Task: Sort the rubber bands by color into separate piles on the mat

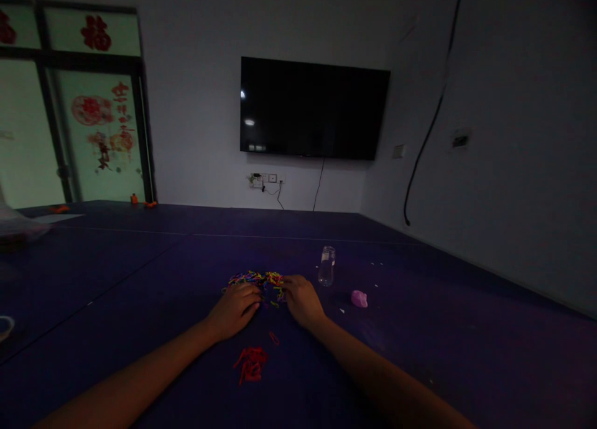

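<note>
A pile of thin multicoloured bands lies on the dark blue table, mostly yellow, blue, red and green. My left hand rests at the pile's near left side, its fingers bent together over the edge; what is under the fingertips is hidden. At the right side of the pile is my right hand, its fingertips touching the bands, too small to tell what they hold. Nearer to me, between my forearms, lies a separate heap of red bands, with one loose red band above it.
A clear bottle stands right of the pile, beyond a pink object. White scraps dot the table. A pale bag and a round rim are at the left. Orange items lie at the far edge.
</note>
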Tool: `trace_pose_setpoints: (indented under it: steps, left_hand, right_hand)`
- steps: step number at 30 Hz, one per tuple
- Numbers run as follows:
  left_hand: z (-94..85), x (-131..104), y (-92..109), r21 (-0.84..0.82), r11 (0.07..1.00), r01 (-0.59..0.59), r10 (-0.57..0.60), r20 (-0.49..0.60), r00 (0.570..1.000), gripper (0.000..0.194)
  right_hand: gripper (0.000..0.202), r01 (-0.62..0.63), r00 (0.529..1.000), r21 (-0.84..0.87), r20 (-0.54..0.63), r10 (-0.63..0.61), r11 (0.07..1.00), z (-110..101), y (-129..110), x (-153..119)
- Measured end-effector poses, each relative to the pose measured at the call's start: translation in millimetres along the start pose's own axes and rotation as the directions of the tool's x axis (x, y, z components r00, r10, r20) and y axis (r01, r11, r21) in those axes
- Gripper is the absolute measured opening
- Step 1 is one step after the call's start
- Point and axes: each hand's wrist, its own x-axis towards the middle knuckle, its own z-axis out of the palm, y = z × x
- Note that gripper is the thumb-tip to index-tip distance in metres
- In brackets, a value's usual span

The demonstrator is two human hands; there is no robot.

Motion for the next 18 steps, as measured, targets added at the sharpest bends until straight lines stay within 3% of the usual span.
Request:
trace_pose_setpoints:
  steps: [4, 6, 11, 16, 18]
  left_hand:
    - [0.0, -0.3, 2.9, -0.055, 0.980, -0.192, 0.194, 0.044, 0.980, 0.024]
    - [-0.2, -0.3, 3.8, -0.057, 0.976, -0.211, 0.216, 0.084, 0.973, 0.025]
    - [1.1, -0.8, 2.8, -0.022, 0.993, -0.117, 0.119, 0.142, 0.983, 0.027]
    - [4.4, -2.4, -3.4, 0.083, 0.996, 0.042, -0.050, 0.094, 0.994, 0.029]
    - [3.1, -2.4, -3.1, 0.073, 0.997, 0.038, -0.045, 0.084, 0.995, 0.030]
  right_hand:
    - [0.040, -0.022, 0.993, -0.090, 0.109, 0.032, 0.996, 2.3, 7.1, 3.1]
    - [0.040, -0.013, 0.989, -0.122, 0.147, 0.031, 0.992, 3.4, 7.7, 3.3]
    - [0.041, -0.028, 0.981, -0.151, 0.187, 0.057, 0.988, 4.2, 8.3, 3.8]
    - [0.041, -0.058, 0.984, -0.123, 0.158, 0.077, 0.991, 3.3, 6.2, 4.2]
    - [0.041, -0.059, 0.990, -0.094, 0.125, 0.071, 0.994, 2.8, 5.4, 3.6]
